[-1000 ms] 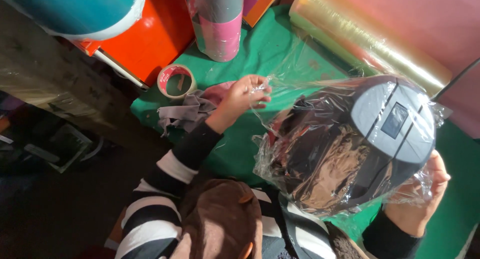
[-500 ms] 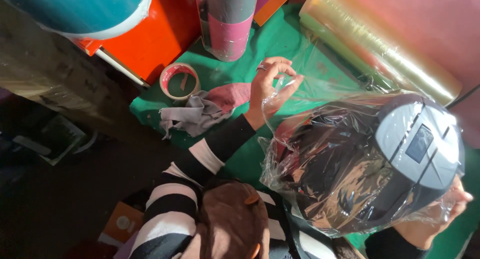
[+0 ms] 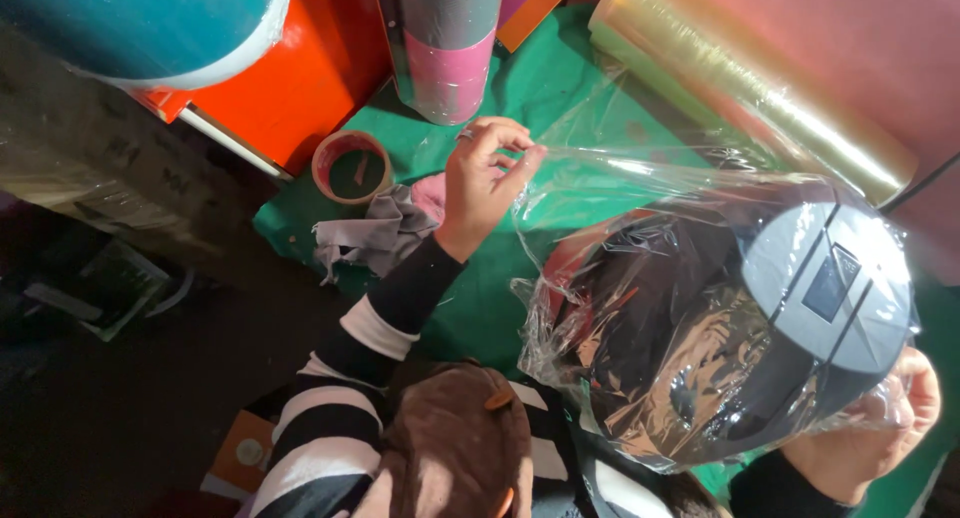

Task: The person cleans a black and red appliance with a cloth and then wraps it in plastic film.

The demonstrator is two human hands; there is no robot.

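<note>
One green table cover (image 3: 480, 308), the landmark for all below, spread under the work.

One large teal rounded body (image 3: 140, 23), beyond the cover's far left corner, cut off by the frame.

One orange panel (image 3: 300, 73), at the cover's far left edge.

One dark helmet (image 3: 720, 328) with a grey top panel, held up over the cover's near right part. Clear plastic film (image 3: 640, 188) already drapes most of its shell, crumpled along the lower side; by the look of it the wrap is partly done, the far sheet loose and not yet pulled close.

One long roll of clear film (image 3: 760, 88), along the cover's far right edge.

One upright grey-and-pink roll (image 3: 447, 48), at the cover's far edge.

One grey cloth (image 3: 375, 240), on the cover's left part, a pink scrap just beside it.

One tape ring (image 3: 352, 166), near the cover's left edge.

Left hand (image 3: 485, 183): fingertips pinched together on the film's free edge, lifted over the cover's middle.

Right hand (image 3: 875, 428): curled round the helmet's lower rim through the film, over the cover's near right corner.
</note>
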